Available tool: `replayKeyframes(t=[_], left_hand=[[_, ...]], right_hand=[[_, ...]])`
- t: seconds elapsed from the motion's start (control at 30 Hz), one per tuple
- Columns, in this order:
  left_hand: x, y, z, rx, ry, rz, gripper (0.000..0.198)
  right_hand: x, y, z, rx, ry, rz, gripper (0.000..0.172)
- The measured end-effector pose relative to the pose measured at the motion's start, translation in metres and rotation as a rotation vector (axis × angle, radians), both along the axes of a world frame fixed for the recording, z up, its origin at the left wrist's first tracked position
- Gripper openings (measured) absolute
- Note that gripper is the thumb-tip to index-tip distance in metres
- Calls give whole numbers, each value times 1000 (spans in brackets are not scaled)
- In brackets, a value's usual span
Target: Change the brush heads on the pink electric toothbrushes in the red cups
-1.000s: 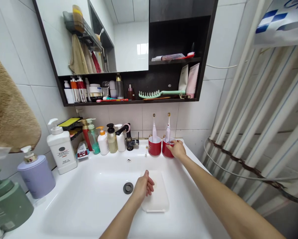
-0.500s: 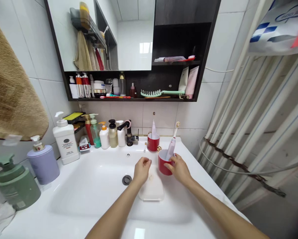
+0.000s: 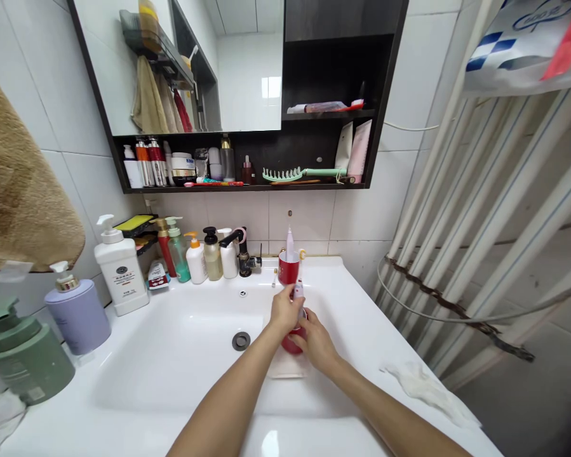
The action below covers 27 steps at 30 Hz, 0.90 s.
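Over the sink, my right hand (image 3: 317, 339) is closed around a red cup (image 3: 291, 346). A pale pink electric toothbrush (image 3: 298, 291) stands in that cup, its head pointing up. My left hand (image 3: 285, 311) is at the cup's mouth with its fingers closed on the toothbrush; the lower part of the brush is hidden by the hands and cup. Underneath, a pale flat dish (image 3: 285, 367) lies in the sink, partly covered. Another red cup (image 3: 288, 270) stands on the back ledge, holding a pale pointed item (image 3: 289, 246).
A black faucet (image 3: 243, 254) rises behind the white sink (image 3: 171, 355). Several pump bottles (image 3: 213, 257) line the back left. Crumpled tissue (image 3: 428, 390) lies on the right rim, beside white pipes (image 3: 485, 209). Above hangs a mirrored cabinet (image 3: 247, 82) with a green hairbrush (image 3: 295, 173).
My right hand has brought the cup left and lower over the sink. My left hand has moved to the cup and taken hold of the toothbrush. The view has shifted slightly.
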<state>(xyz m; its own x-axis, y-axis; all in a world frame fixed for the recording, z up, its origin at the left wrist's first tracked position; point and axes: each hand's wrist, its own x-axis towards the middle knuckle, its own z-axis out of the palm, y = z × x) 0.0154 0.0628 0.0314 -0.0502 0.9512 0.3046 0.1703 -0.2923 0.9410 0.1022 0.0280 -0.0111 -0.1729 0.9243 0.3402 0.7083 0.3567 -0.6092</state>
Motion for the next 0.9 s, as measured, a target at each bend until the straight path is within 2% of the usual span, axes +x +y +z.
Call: replayKeyframes(t=[0.13, 0.2, 0.27, 0.33, 0.4, 0.57, 0.63, 0.83, 0.9], left_hand=[[-28, 3, 22, 149, -332, 111, 21], [-45, 0, 31, 146, -494, 177, 22], [-57, -7, 32, 99, -609, 206, 22], [-62, -15, 27, 21, -687, 174, 23], [-63, -20, 18, -69, -737, 98, 26], [-66, -14, 0, -176, -846, 3, 27], [-71, -9, -3, -196, -865, -4, 24], [-75, -4, -8, -248, -939, 82, 17], [-75, -2, -10, -261, -950, 121, 15]], right_hand=[[3, -1, 5, -10, 1, -8, 12], [3, -3, 15, 45, 32, -31, 14], [-2, -6, 28, 125, 99, -24, 21], [-10, -10, 39, 139, 171, 33, 29], [-20, -14, 43, 51, 206, 103, 34], [-28, -21, 28, -360, 326, 306, 23], [-27, -22, 22, -444, 377, 347, 20], [-30, -22, 24, -394, 314, 263, 19], [-34, -24, 26, -427, 317, 255, 18]])
